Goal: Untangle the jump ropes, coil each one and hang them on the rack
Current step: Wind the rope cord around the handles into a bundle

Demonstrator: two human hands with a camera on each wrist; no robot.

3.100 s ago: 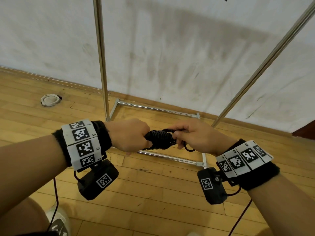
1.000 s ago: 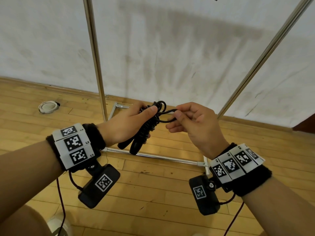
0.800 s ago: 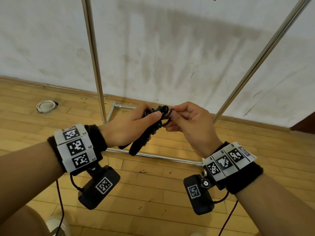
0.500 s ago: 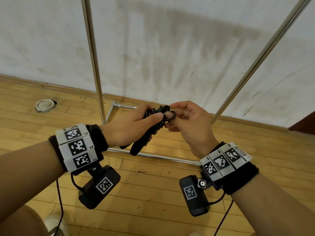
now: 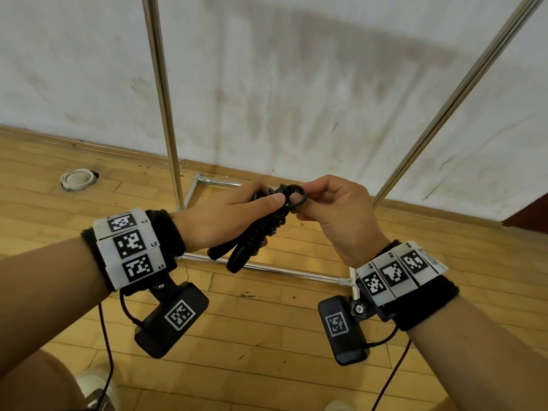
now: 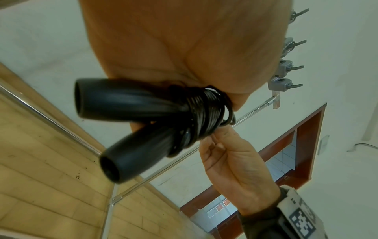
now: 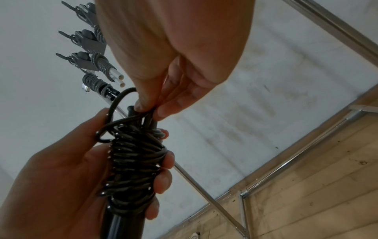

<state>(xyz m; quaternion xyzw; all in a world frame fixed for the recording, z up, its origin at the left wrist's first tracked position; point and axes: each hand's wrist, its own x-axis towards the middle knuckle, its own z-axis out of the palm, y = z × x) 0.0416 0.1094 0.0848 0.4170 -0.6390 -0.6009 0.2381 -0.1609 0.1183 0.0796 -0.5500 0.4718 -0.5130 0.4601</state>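
A black jump rope [image 5: 261, 229] is wound in tight coils round its two black handles [image 6: 131, 129], which point down and toward me. My left hand [image 5: 234, 215] grips the coiled bundle [image 7: 132, 165], thumb on top. My right hand [image 5: 329, 209] pinches a small loop of the cord [image 5: 296, 197] at the bundle's top end [image 7: 122, 103]. The metal rack [image 5: 163, 99] stands against the wall behind my hands. High on its bar, other coiled ropes [image 7: 100, 64] hang from grey hooks [image 6: 286, 67].
The rack's base tubes [image 5: 281, 268] lie on the wooden floor just beyond my hands, and a slanted pole [image 5: 462, 84] rises at the right. A white round floor fitting [image 5: 77, 179] sits at the left by the wall. A doorway [image 6: 286, 153] opens further right.
Both hands have lifted the bundle and tilted it handles-down since three seconds ago. The loose loop my right hand held out wide has been drawn in small and tight against the bundle's top.
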